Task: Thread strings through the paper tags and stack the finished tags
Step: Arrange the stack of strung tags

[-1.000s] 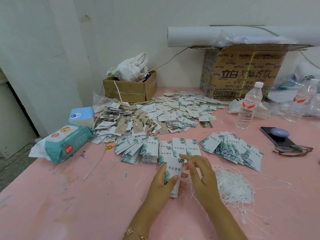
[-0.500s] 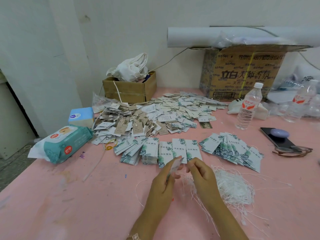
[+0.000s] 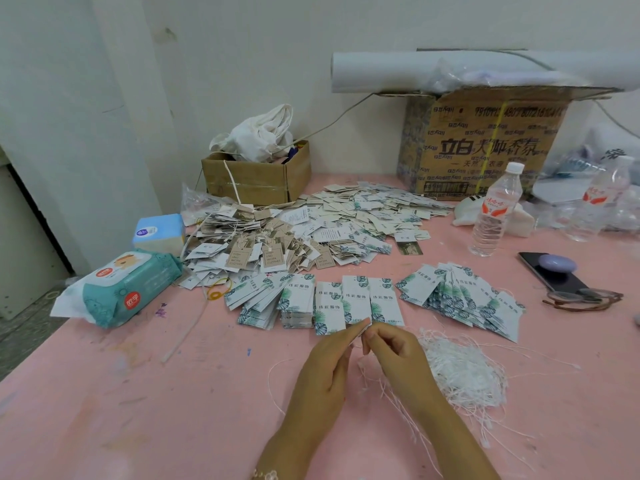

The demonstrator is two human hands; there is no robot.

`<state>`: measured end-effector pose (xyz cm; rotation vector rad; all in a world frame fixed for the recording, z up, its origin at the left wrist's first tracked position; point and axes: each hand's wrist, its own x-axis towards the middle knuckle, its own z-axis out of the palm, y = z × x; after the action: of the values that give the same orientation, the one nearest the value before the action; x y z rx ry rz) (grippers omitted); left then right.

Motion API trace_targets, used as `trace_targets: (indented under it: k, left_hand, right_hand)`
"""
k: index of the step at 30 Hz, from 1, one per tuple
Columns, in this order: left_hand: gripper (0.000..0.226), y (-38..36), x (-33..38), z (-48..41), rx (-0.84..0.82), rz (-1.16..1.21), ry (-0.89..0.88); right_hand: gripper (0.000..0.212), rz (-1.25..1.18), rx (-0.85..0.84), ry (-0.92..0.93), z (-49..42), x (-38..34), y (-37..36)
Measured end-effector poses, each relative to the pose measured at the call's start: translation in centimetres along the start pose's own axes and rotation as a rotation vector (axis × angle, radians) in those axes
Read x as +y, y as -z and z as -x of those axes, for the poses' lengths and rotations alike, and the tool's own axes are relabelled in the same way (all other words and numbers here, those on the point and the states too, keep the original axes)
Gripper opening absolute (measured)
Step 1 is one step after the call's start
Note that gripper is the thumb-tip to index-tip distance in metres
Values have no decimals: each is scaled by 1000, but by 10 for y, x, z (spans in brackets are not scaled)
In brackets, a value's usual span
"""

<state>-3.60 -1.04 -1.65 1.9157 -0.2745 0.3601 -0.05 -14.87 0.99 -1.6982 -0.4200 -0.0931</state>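
My left hand [image 3: 325, 368] pinches a white paper tag [image 3: 362, 327] edge-on at its fingertips, above the pink table [image 3: 138, 410]. My right hand [image 3: 398, 355] meets it from the right, fingers pinched on a thin white string at the tag's top. A tangle of white strings [image 3: 464, 372] lies just right of my right hand. Stacks of leaf-printed tags [image 3: 349, 301] stand in a row beyond my hands, with a fanned spread of tags [image 3: 464, 299] to their right and another fan [image 3: 259, 296] to their left.
A big heap of mixed tags [image 3: 304, 233] covers the table's middle. Wet wipes [image 3: 128, 285], a blue tissue box [image 3: 159, 232], two cardboard boxes [image 3: 256, 181] [image 3: 485, 140], two water bottles [image 3: 495, 209] [image 3: 602, 199], a phone [image 3: 550, 271] and glasses [image 3: 585, 299] ring the work area.
The tag lay flat-faced in my left hand a second ago; it has turned edge-on and risen slightly. My right fingers closed in on the tag's top with the string.
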Motion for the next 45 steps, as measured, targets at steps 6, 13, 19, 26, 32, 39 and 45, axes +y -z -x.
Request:
trace_targets:
  k: [6, 13, 19, 26, 32, 39, 45]
  left_hand:
    - [52, 0, 4, 0, -35, -2, -8]
    - [54, 1, 2, 1, -54, 0, -32]
    - [54, 1, -1, 2, -82, -24, -19]
    - [52, 3, 4, 0, -80, 1, -4]
    - [55, 3, 6, 1, -102, 29, 22]
    - [44, -1, 8, -1, -72, 158, 61]
    - [28, 5, 13, -6, 102, 555, 326]
  right_hand:
    - [50, -22, 1, -13, 0, -5, 0]
    - [40, -53, 71, -48, 0, -3, -4]
    - [30, 114, 121, 71, 4, 4, -13]
    - [20, 18, 124, -48, -1, 1, -8]
    - [10, -289, 117, -250, -4, 0, 3]
    - [15, -310, 84, -290, -4, -2, 5]
    - [28, -395, 2, -354, -4, -3, 8]
